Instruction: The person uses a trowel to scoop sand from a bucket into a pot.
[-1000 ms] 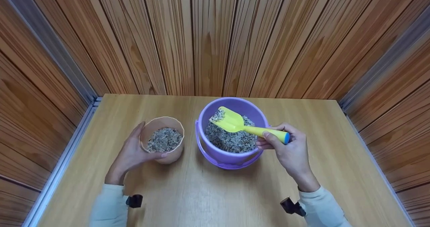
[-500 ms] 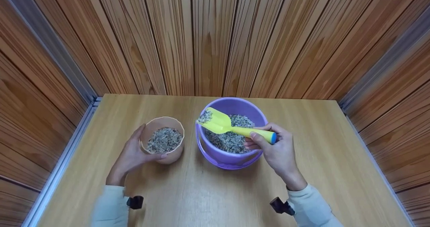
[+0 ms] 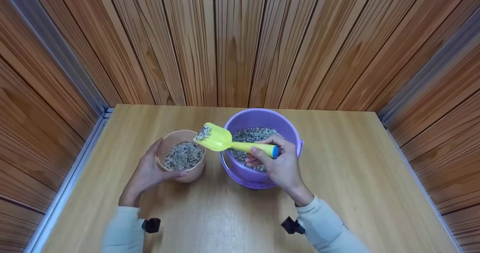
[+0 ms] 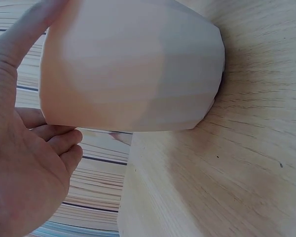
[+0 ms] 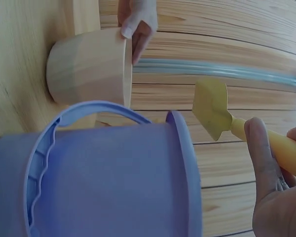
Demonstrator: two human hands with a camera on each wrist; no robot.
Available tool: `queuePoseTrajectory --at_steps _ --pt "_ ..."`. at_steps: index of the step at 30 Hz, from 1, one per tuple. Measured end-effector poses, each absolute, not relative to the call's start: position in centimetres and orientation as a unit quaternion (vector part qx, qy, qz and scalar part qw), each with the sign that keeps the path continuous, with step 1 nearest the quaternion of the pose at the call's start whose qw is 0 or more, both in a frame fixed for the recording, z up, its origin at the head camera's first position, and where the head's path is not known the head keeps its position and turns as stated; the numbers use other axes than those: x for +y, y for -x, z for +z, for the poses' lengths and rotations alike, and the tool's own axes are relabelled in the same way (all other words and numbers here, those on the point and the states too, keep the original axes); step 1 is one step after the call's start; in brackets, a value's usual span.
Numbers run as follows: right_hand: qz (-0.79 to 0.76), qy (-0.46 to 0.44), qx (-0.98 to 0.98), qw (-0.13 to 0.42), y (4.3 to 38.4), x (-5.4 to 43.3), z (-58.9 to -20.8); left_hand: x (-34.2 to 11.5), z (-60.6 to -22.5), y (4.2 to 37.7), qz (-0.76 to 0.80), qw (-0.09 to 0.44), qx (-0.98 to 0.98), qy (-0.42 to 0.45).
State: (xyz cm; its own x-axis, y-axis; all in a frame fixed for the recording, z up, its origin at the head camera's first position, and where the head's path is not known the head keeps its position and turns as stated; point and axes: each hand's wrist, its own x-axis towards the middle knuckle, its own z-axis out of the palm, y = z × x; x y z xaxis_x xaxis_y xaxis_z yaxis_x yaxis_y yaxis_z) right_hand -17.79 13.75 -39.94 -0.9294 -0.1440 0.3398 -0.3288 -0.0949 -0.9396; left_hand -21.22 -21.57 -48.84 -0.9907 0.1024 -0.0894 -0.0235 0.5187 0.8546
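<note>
In the head view my right hand grips a yellow toy shovel by its blue-tipped handle. Grey gravel lies at the front of the blade, whose tip is over the right rim of a peach-coloured pot. That pot stands on the table, partly filled with similar gravel. My left hand holds it from the left, thumb along the near side and fingers round the far side. Beneath my right hand is a purple bucket of gravel. In the right wrist view the shovel blade is above the rim level of the bucket.
The bucket's purple handle hangs down its near side. Wooden panel walls close off the back and sides of the wooden table. Metal rails run along the side walls.
My right hand has carried the loaded shovel leftward, from above the bucket to the pot's right rim. My left hand and the pot have stayed in place.
</note>
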Motion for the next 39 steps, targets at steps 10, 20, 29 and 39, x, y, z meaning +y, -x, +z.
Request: queuePoseTrajectory --at_steps 10,20,29,39 --pt "0.712 -0.195 -0.673 0.051 19.3 10.5 -40.2 -21.6 -48.7 21.2 0.495 0.058 0.867 -0.031" --pt "0.719 -0.174 -0.672 0.026 20.2 8.7 -40.2 -21.6 -49.0 21.2 0.496 0.051 0.866 -0.035" --pt "0.709 -0.166 -0.684 0.026 20.4 8.3 -40.7 -21.5 -49.1 21.2 0.500 0.053 0.864 -0.032" --pt "0.687 -0.154 -0.709 0.022 20.5 7.8 -41.0 -21.5 -49.2 21.3 0.504 0.038 0.861 -0.045"
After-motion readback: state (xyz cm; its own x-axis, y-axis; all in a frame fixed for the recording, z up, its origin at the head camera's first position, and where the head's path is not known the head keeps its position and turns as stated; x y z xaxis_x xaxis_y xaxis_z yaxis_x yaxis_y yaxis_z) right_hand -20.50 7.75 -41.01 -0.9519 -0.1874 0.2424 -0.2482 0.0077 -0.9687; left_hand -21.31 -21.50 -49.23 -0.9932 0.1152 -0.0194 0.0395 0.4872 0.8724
